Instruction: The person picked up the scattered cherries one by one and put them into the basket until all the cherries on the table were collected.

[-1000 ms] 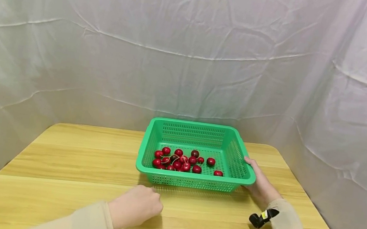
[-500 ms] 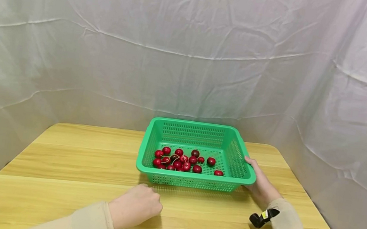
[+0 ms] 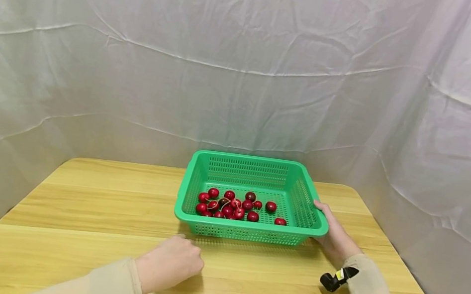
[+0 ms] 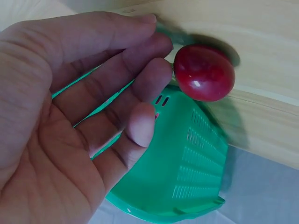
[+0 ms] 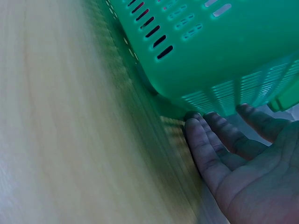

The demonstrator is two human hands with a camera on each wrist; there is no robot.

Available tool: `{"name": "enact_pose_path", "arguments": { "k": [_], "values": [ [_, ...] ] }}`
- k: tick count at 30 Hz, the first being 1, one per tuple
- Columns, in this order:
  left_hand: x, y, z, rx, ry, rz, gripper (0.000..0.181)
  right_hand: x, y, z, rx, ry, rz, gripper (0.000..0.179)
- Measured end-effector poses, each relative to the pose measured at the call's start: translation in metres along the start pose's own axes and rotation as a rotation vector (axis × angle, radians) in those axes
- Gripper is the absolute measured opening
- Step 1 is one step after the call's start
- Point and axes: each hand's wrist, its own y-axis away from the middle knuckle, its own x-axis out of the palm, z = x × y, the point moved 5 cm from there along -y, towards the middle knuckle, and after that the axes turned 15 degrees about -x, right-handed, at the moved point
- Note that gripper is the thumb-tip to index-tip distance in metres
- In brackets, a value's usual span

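Observation:
In the left wrist view, my left hand (image 4: 84, 102) has curled fingers, their tips right at the short stem of a dark red cherry (image 4: 204, 72). The cherry sits below the fingertips, close over the wooden table. In the head view the back of my left hand (image 3: 169, 264) hides it. A green perforated plastic basket (image 3: 249, 225) stands farther back, with several red cherries (image 3: 227, 210) inside, some on stems. My right hand (image 3: 333, 236) is at its right end. Nearly straight right fingers (image 5: 202, 144) reach that end wall in the right wrist view.
Pale wood table (image 3: 87, 206) surrounds the basket, its rear corners rounded. White cloth (image 3: 246, 73) hangs behind and along both sides. A small black camera (image 3: 336, 279) is strapped at my right wrist.
My left hand shifts slightly left and back toward me, away from the basket. My right hand, the basket and the cherries inside stay put.

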Motion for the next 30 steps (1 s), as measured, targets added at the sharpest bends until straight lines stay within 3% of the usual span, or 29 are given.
{"name": "enact_pose_path", "arguments": {
  "k": [13,30],
  "values": [
    [0.0042,-0.0025,0.0026,0.022,-0.096,-0.083,0.016,-0.0004,-0.0003,-0.0006,0.000,0.000,0.016,0.088],
    [0.0079,-0.0092,0.0027,-0.008,-0.121,-0.070,0.015,-0.0008,-0.0005,-0.0014,0.005,0.008,-0.009,0.087]
  ]
}}
